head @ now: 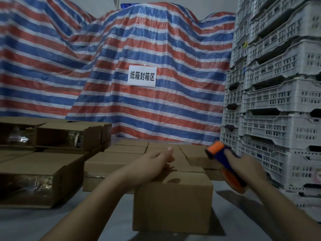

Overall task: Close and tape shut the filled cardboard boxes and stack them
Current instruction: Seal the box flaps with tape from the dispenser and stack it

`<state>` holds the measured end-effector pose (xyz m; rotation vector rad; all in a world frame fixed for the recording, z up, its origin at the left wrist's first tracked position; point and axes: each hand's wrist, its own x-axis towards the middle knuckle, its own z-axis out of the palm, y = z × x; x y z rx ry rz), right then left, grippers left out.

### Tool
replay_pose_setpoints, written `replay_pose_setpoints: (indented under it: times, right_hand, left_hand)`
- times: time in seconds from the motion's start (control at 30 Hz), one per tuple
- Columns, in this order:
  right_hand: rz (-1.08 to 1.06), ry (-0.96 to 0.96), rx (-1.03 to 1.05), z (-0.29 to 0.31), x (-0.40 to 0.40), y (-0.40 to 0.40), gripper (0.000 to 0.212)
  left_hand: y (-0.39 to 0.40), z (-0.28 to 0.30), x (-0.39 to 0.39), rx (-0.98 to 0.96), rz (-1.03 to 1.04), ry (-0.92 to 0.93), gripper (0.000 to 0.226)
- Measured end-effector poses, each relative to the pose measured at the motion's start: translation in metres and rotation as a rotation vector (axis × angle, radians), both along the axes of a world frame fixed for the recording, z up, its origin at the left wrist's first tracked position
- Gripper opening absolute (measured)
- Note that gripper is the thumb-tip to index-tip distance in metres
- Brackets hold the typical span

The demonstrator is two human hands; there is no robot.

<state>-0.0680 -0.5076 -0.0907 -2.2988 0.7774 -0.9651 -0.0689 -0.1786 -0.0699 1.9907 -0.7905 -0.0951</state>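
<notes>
Head view: left hand [159,161] presses box [173,202] flaps.

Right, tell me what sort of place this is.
Likely a warehouse packing area: cardboard boxes cover the floor, grey plastic crates are stacked at right, and the right hand grips a tape dispenser.

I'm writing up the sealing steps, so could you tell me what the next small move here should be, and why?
Probably bring the tape dispenser, gripped in the right hand and held off to the box's right, onto the top seam of the near cardboard box. The left hand already presses the flaps flat, and no tape shows on that seam.
</notes>
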Motion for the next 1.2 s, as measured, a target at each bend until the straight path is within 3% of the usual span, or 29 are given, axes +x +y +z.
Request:
replay_pose_setpoints:
  times: [0.1, 0.2, 0.27, 0.4, 0.57, 0.63, 0.77, 1.0, 1.2]
  right_hand:
    - [0.212, -0.202, 0.311, 0.048, -0.004, 0.018, 0.067]
    - [0.604, -0.238, 0.553, 0.081, -0.009, 0.050, 0.051]
    - [0.780, -0.179, 0.586, 0.091, -0.010, 0.072, 0.046]
    - [0.899, 0.029, 0.448, 0.092, -0.008, 0.102, 0.042]
    - [0.931, 0.162, 0.205, 0.094, -0.002, 0.113, 0.062]
    - [0.911, 0.192, 0.156, 0.096, 0.001, 0.119, 0.058]
    - [0.847, 0.206, 0.144, 0.097, 0.006, 0.122, 0.054]
    - [0.828, 0.233, 0.085, 0.100, 0.005, 0.122, 0.057]
    - [0.855, 0.379, 0.079, 0.112, -0.003, 0.115, 0.050]
  left_hand:
    - [0.001, 0.001, 0.003, -0.071, 0.021, 0.026, 0.064]
    - [0.001, 0.001, 0.007, -0.192, 0.010, 0.080, 0.059]
    - [0.000, 0.004, 0.007, -0.293, 0.010, 0.149, 0.061]
    - [-0.003, 0.008, 0.007, -0.452, 0.041, 0.317, 0.075]
    - [-0.002, 0.009, 0.009, -0.534, 0.057, 0.398, 0.079]
    - [-0.001, 0.010, 0.010, -0.572, 0.078, 0.425, 0.070]
    - [0.000, 0.012, 0.006, -0.614, 0.133, 0.459, 0.044]
    - [-0.001, 0.012, 0.001, -0.650, 0.189, 0.443, 0.018]
    - [-0.002, 0.008, 0.004, -0.718, 0.296, 0.445, 0.024]
